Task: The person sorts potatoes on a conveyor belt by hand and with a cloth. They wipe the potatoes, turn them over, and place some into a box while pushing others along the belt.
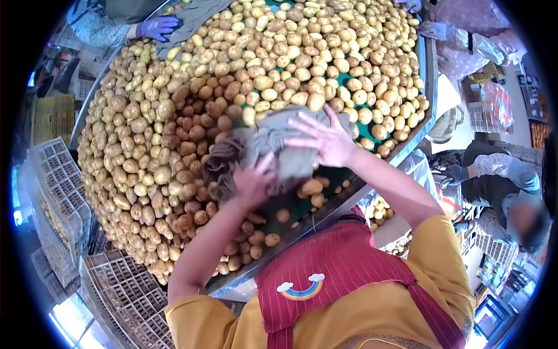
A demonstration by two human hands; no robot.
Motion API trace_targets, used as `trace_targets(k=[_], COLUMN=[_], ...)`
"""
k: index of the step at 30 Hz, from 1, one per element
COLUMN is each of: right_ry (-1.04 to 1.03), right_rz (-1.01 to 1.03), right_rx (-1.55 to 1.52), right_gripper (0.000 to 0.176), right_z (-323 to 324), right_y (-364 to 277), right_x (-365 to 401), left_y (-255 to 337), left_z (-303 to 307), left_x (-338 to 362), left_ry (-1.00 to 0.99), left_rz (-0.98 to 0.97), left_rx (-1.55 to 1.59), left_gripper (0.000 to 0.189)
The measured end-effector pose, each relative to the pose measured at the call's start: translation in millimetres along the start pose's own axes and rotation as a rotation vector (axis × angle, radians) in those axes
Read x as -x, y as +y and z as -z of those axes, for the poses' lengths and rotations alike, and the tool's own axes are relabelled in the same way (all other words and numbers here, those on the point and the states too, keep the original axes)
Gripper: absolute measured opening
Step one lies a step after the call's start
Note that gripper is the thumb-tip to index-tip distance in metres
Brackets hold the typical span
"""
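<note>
A crumpled grey-brown cloth (296, 160) lies over the potatoes (139, 125) near the front edge of the sorting table. My left hand (254, 181) rests on the cloth's lower left part, fingers somewhat apart and slightly blurred. On the cloth's right side lies my right hand (325, 139), its fingers spread wide and pointing up and left. Both palms face down, so what is under them is hidden. Below the cloth, a few loose potatoes (312, 187) sit on the dark green table surface.
A metal rim (431, 87) borders the table. At the upper left, a co-worker's purple-gloved hand (158, 27) touches another grey cloth (195, 20). Plastic crates (125, 291) stand at the lower left. Other people are at the right, one bending over (505, 180).
</note>
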State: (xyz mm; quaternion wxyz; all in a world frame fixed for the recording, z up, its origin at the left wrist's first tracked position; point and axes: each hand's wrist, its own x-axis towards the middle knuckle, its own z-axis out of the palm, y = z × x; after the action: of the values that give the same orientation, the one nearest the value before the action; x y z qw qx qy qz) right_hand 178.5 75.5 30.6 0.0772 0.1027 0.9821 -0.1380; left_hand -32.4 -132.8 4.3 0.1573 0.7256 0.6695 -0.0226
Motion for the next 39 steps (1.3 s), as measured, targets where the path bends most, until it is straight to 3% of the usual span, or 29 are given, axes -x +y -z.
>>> trace_targets(k=[1, 3, 5, 6, 7, 9, 11, 13, 15, 17, 20, 25, 27, 29, 31, 32, 35, 38, 39], right_ry=[0.018, 0.008, -0.08, -0.001, -0.11, -0.177, -0.214, -0.213, -0.244, -0.02, 0.199, 0.708, 0.695, 0.621, 0.285, 0.35, 0.095, 0.189, 0.22], right_rz=[-0.064, -0.122, -0.143, -0.104, -0.069, -0.049, 0.01, -0.005, -0.005, 0.075, 0.116, 0.161, 0.232, 0.238, 0.02, 0.081, 0.057, 0.106, 0.06], right_rx=[0.048, -0.006, 0.015, -0.098, -0.146, -0.253, -0.405, -0.596, -0.838, -0.915, -0.797, -0.256, -0.08, 0.083, 0.258, 0.214, 0.247, 0.249, 0.416], right_gripper=[0.077, 0.073, 0.072, 0.069, 0.069, 0.065, 0.06, 0.049, 0.044, 0.042, 0.043, 0.05, 0.057, 0.058, 0.049, 0.058, 0.066, 0.069, 0.068], right_z=[0.3, -8.6, -10.7, -12.4, -11.3, 1.2, 5.0, 26.4, 43.6, 62.7, 113.5, 215.4, 241.6, 247.2, 213.3, 162.4, 34.8, 22.3, 23.1], right_y=[2.5, -7.2, -33.3, -45.0, -55.0, -67.0, -48.8, -34.6, -15.9, -20.0, -23.0, -28.7, -33.9, -33.0, -35.8, -17.5, 5.3, 22.5, 21.1], right_x=[-7.3, -5.1, 17.6, 35.7, 52.6, 81.4, 92.1, 80.8, 60.3, 39.2, -13.9, -104.0, -111.2, -123.4, -147.0, -168.7, -228.7, -272.4, -283.4], left_y=[-7.5, -5.0, 15.2, 24.0, 36.1, 48.2, 45.0, 34.0, 24.9, 18.7, -30.9, -77.7, -83.2, -98.3, -124.2, -136.2, -193.3, -237.3, -253.9], left_z=[17.3, 23.9, 8.2, 11.2, 15.4, 13.7, 15.5, 35.6, 74.9, 116.4, 169.4, 273.3, 290.5, 263.2, 219.7, 195.0, 109.8, 115.1, 114.1], left_x=[-8.9, -14.6, 6.9, 32.8, 49.4, 78.4, 88.9, 82.6, 76.2, 82.2, 87.5, 77.3, 75.1, 63.0, 45.8, 39.1, -1.7, -38.5, -47.6], left_ry=[0.008, 0.044, 0.201, -0.03, -0.124, 0.038, -0.029, -0.11, 0.071, 0.247, 0.387, 0.876, 0.971, 0.949, 0.795, 0.663, 0.372, 0.411, 0.41], left_rz=[0.095, 0.195, 0.061, 0.04, -0.017, -0.177, -0.156, -0.02, 0.123, 0.221, 0.196, 0.011, -0.025, 0.047, 0.153, 0.244, 0.37, 0.27, 0.255], left_rx=[0.357, 0.326, 0.071, 0.044, 0.039, 0.11, 0.239, 0.403, 0.804, 0.838, 0.616, -0.241, -0.456, -0.306, -0.252, -0.239, -0.319, -0.328, -0.352], left_gripper=[0.045, 0.053, 0.055, 0.05, 0.043, 0.039, 0.045, 0.05, 0.067, 0.06, 0.053, 0.042, 0.037, 0.037, 0.043, 0.047, 0.059, 0.058, 0.055])
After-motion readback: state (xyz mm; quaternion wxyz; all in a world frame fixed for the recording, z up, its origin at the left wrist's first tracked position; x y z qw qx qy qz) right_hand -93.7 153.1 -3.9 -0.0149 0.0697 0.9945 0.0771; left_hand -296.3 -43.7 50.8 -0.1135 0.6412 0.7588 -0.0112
